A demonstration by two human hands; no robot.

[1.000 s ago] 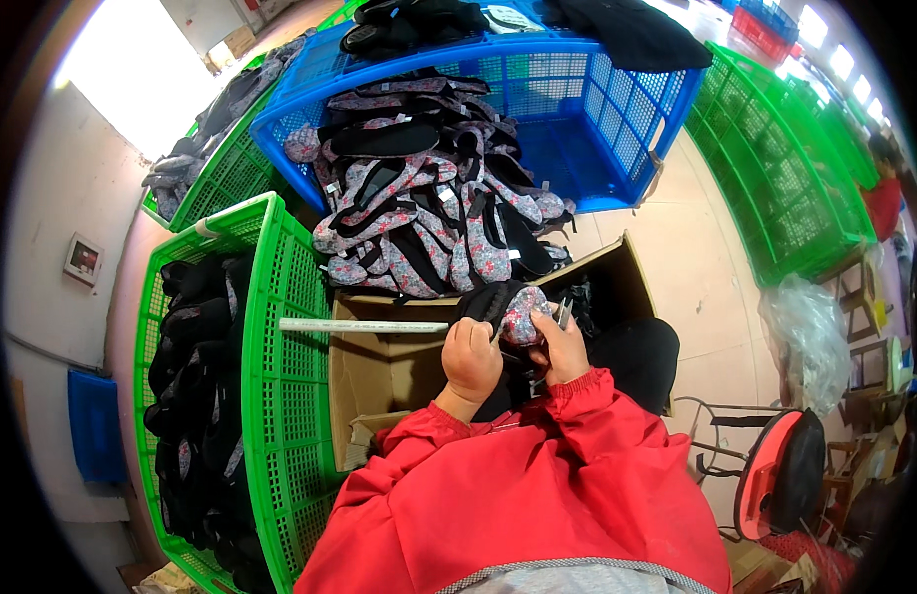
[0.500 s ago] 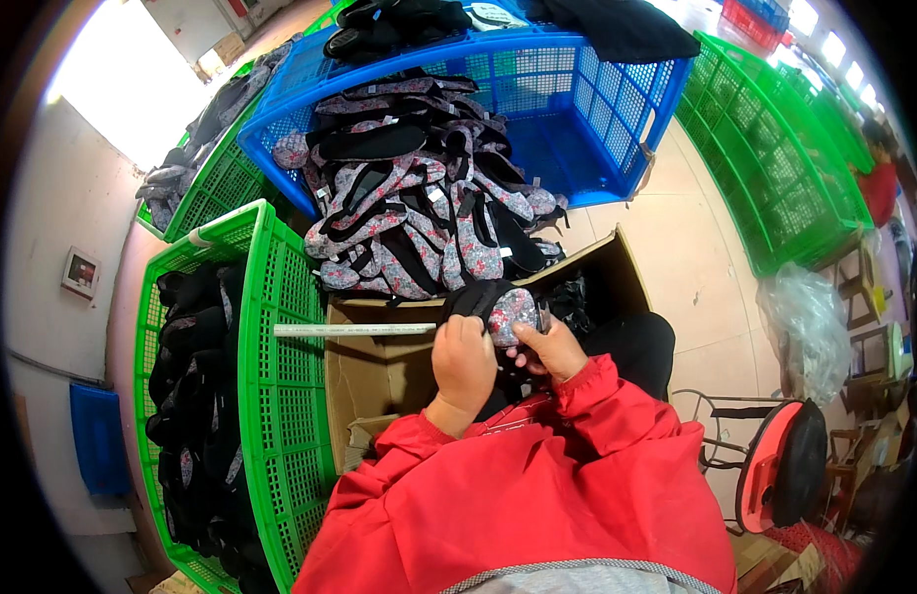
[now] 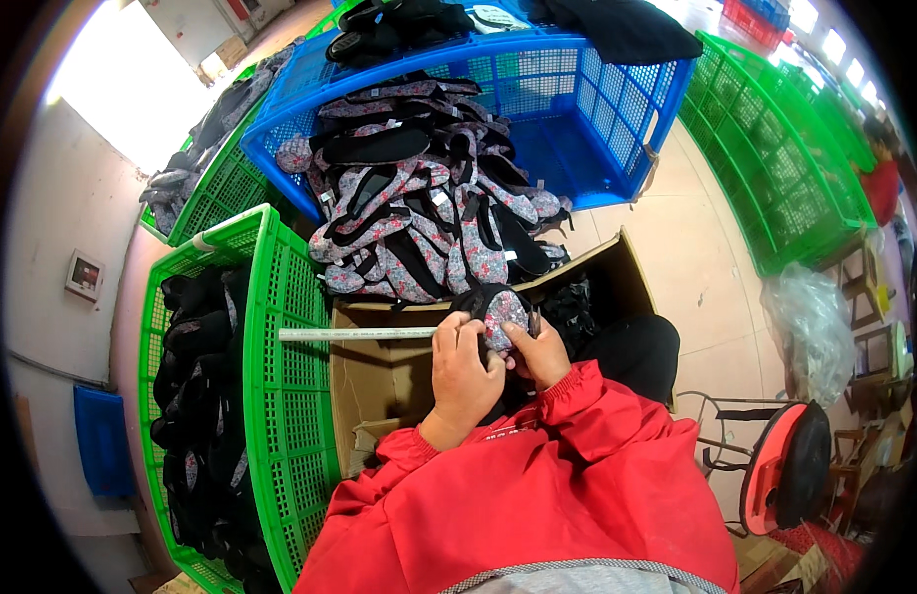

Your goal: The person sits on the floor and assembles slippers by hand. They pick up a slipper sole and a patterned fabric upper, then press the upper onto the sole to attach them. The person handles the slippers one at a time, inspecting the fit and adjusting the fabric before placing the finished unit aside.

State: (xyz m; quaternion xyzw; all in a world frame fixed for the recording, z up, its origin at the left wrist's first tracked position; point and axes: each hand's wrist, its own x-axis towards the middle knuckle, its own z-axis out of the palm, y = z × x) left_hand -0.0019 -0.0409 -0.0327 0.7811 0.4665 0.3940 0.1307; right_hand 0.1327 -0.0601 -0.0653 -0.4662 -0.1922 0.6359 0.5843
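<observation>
In front of me is a floral-and-black fabric shoe upper (image 3: 506,315), sitting at the right end of a pale, straight rod (image 3: 359,335). My left hand (image 3: 462,371) is closed on the upper's black side, fingers curled beside the rod's end. On the other side, my right hand (image 3: 539,352) pinches the floral part with its thumb on top. A small dark metal tool, perhaps thread snips (image 3: 533,320), sticks up from that hand; most of it is hidden. Beneath both hands stands an open cardboard box (image 3: 364,381), with black plastic (image 3: 569,307) inside.
A blue crate (image 3: 617,119) ahead holds a heap of floral uppers (image 3: 409,223). Left of me, a green crate (image 3: 295,396) contains black ones (image 3: 196,366). Green crates (image 3: 765,148), a clear plastic bag (image 3: 813,322) and a round-seated stool (image 3: 775,465) are at the right.
My left fingers have loosened and spread a little on the upper's black side. The right hand has shifted slightly left and the upper has turned a little.
</observation>
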